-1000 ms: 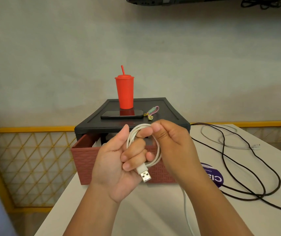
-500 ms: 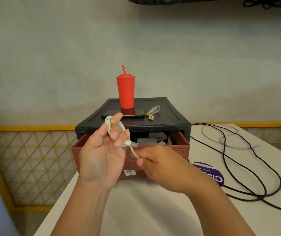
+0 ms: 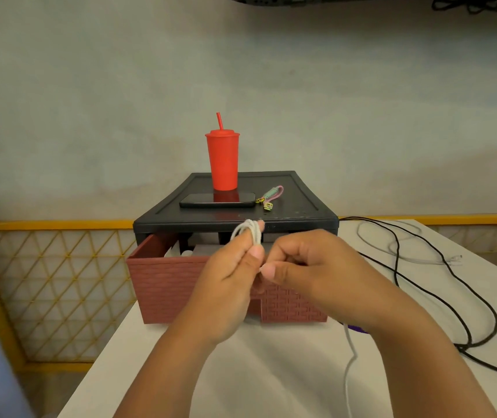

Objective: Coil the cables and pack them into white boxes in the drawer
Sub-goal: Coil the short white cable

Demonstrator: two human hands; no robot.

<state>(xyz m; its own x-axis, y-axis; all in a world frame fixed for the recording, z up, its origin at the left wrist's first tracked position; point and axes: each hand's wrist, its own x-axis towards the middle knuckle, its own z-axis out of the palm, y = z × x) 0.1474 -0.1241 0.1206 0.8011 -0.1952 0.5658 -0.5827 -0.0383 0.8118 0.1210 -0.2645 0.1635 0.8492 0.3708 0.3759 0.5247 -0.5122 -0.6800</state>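
White cable (image 3: 248, 233) bunched in loops and gripped by left hand (image 3: 226, 285) at frame centre, loops poking above the fingers, in front of the open red-brown drawer (image 3: 165, 282). Right hand (image 3: 310, 267) curled, thumb tip by the left thumb; can't tell if it pinches the strand. Slack tail runs down the table (image 3: 271, 372) under the right forearm. Black cable (image 3: 422, 267) sprawled at right

The white worktop (image 3: 271, 372) carries a black drawer unit (image 3: 235, 215) with its red drawer (image 3: 165, 285) open, a black cable (image 3: 496, 319), a grey cable (image 3: 407, 262), a white cable (image 3: 345, 387) trailing and a purple sticker (image 3: 357, 328).
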